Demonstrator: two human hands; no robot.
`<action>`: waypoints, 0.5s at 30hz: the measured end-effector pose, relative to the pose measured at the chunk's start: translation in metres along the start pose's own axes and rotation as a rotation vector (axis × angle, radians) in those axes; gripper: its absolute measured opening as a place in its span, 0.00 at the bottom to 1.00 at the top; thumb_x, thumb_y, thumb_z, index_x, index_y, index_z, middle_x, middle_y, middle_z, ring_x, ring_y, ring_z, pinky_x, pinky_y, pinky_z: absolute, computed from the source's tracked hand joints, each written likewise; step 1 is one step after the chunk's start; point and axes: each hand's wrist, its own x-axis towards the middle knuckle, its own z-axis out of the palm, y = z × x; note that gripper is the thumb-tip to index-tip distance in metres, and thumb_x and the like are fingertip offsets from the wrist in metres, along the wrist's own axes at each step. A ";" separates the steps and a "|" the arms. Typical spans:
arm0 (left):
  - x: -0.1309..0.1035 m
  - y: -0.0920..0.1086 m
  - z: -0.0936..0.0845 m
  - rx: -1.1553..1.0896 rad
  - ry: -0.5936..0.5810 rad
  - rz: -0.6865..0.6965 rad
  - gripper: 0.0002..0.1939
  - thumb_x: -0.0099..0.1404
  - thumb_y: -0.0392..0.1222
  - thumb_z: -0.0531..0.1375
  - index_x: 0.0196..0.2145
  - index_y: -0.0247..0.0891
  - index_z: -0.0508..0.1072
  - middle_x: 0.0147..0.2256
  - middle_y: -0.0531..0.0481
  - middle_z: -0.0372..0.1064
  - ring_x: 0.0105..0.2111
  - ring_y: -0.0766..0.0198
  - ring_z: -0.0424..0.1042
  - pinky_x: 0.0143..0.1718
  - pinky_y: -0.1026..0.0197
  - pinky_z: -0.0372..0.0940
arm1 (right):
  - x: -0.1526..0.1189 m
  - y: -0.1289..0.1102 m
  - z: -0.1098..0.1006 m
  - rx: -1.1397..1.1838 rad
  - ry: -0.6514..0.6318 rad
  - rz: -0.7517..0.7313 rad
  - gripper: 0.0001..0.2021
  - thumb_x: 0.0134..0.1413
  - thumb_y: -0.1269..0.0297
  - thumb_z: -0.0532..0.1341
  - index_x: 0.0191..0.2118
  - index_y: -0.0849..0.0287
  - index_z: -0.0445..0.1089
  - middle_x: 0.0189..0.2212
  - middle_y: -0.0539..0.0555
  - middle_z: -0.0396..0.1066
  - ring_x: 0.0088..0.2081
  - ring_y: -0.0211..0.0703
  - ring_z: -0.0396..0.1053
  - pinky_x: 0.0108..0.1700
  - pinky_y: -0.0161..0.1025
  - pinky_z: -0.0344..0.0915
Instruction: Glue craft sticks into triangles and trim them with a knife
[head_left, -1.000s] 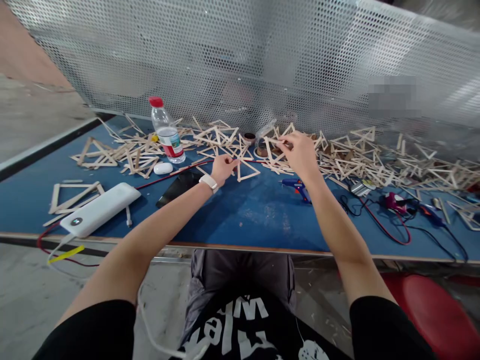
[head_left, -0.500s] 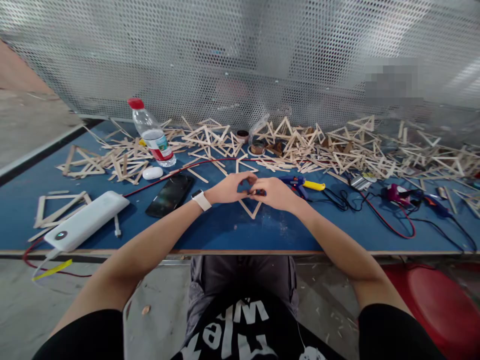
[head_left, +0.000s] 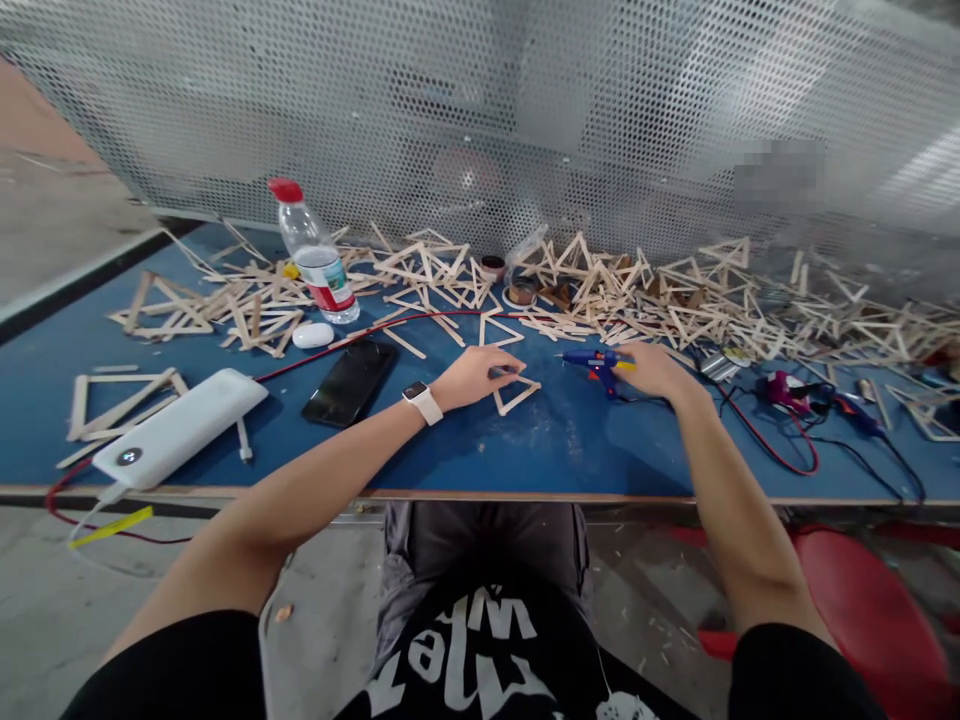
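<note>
My left hand point(head_left: 484, 374), with a white watch on its wrist, has its fingers pressed together on a small wooden stick triangle point(head_left: 516, 406) near the middle of the blue table. To the right, my right hand point(head_left: 649, 368) is at the yellow handle end of a blue glue gun point(head_left: 592, 358). The gun's nozzle points left, toward the triangle, with a gap between them. My right fingers are partly hidden, but they close round the yellow part.
Many wooden sticks and stick triangles point(head_left: 427, 262) lie along the back. A bottle point(head_left: 322, 270), a black phone point(head_left: 351, 383) and a white power bank point(head_left: 180, 428) are at the left. Cables and a purple tool point(head_left: 786, 392) are at the right.
My right hand has left the triangle and moved right to take hold of the glue gun. The triangle has turned, with my left hand still at it.
</note>
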 end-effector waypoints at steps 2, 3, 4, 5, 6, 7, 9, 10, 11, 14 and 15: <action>-0.001 0.001 -0.001 -0.034 0.023 -0.029 0.22 0.83 0.53 0.69 0.66 0.39 0.78 0.65 0.39 0.77 0.60 0.50 0.81 0.62 0.42 0.82 | 0.004 0.001 0.015 -0.023 -0.011 0.011 0.23 0.78 0.50 0.71 0.68 0.57 0.76 0.66 0.62 0.77 0.61 0.55 0.80 0.63 0.58 0.83; -0.001 0.002 -0.002 -0.052 0.032 -0.042 0.22 0.83 0.53 0.69 0.66 0.39 0.78 0.65 0.39 0.77 0.60 0.50 0.81 0.62 0.42 0.82 | 0.005 0.001 0.021 -0.027 0.009 0.016 0.24 0.78 0.50 0.71 0.68 0.57 0.76 0.66 0.62 0.77 0.62 0.55 0.80 0.63 0.58 0.82; -0.002 0.003 -0.003 -0.070 0.039 -0.053 0.22 0.83 0.53 0.69 0.66 0.39 0.78 0.65 0.39 0.77 0.60 0.50 0.81 0.62 0.42 0.82 | 0.007 0.001 0.024 -0.026 0.044 0.021 0.24 0.77 0.50 0.71 0.68 0.57 0.76 0.66 0.62 0.77 0.62 0.55 0.80 0.63 0.58 0.83; -0.002 0.003 -0.004 -0.090 0.045 -0.064 0.22 0.83 0.53 0.69 0.66 0.39 0.78 0.65 0.39 0.77 0.60 0.50 0.81 0.62 0.42 0.82 | 0.008 0.002 0.024 -0.022 0.096 0.026 0.25 0.77 0.50 0.72 0.69 0.57 0.76 0.66 0.62 0.77 0.62 0.55 0.80 0.63 0.58 0.83; -0.002 0.004 -0.004 -0.113 0.051 -0.074 0.23 0.83 0.53 0.69 0.67 0.39 0.78 0.65 0.39 0.77 0.60 0.50 0.81 0.62 0.42 0.82 | 0.009 0.002 0.022 -0.014 0.163 0.032 0.25 0.77 0.50 0.72 0.68 0.57 0.76 0.66 0.61 0.77 0.61 0.55 0.80 0.63 0.58 0.83; -0.002 0.004 -0.005 -0.139 0.056 -0.083 0.23 0.83 0.53 0.69 0.66 0.39 0.78 0.64 0.39 0.78 0.59 0.50 0.82 0.61 0.42 0.82 | 0.009 0.003 0.017 -0.004 0.246 0.039 0.23 0.78 0.50 0.71 0.68 0.58 0.76 0.65 0.63 0.78 0.61 0.55 0.80 0.63 0.58 0.82; -0.002 0.004 -0.006 -0.196 0.071 -0.094 0.20 0.84 0.54 0.69 0.61 0.37 0.81 0.60 0.40 0.81 0.53 0.54 0.84 0.57 0.46 0.84 | 0.006 0.001 0.003 0.021 0.439 0.039 0.20 0.84 0.51 0.62 0.65 0.62 0.77 0.62 0.68 0.78 0.60 0.59 0.80 0.63 0.61 0.80; -0.002 0.005 -0.007 -0.226 0.084 -0.096 0.18 0.84 0.55 0.68 0.57 0.37 0.82 0.57 0.40 0.82 0.49 0.57 0.84 0.54 0.49 0.84 | 0.003 -0.004 -0.004 0.036 0.537 0.027 0.23 0.88 0.52 0.52 0.63 0.63 0.77 0.60 0.73 0.78 0.61 0.62 0.79 0.64 0.64 0.78; -0.002 0.006 -0.007 -0.256 0.101 -0.096 0.17 0.85 0.55 0.66 0.51 0.37 0.83 0.55 0.39 0.84 0.44 0.60 0.85 0.51 0.51 0.84 | -0.001 -0.011 -0.010 0.051 0.625 0.003 0.26 0.89 0.51 0.46 0.63 0.62 0.77 0.60 0.74 0.77 0.61 0.63 0.78 0.65 0.65 0.76; -0.003 0.013 -0.009 -0.340 0.166 -0.090 0.19 0.82 0.58 0.66 0.49 0.38 0.84 0.50 0.38 0.88 0.40 0.60 0.86 0.49 0.53 0.85 | -0.018 -0.050 -0.013 0.103 0.770 -0.135 0.27 0.88 0.45 0.44 0.62 0.54 0.76 0.55 0.68 0.78 0.59 0.62 0.77 0.63 0.63 0.75; -0.003 0.016 -0.009 -0.365 0.187 -0.088 0.20 0.81 0.59 0.67 0.52 0.38 0.84 0.49 0.38 0.88 0.42 0.59 0.87 0.49 0.53 0.86 | -0.024 -0.067 -0.008 0.130 0.755 -0.225 0.26 0.88 0.46 0.46 0.62 0.53 0.77 0.51 0.65 0.79 0.55 0.60 0.79 0.60 0.60 0.76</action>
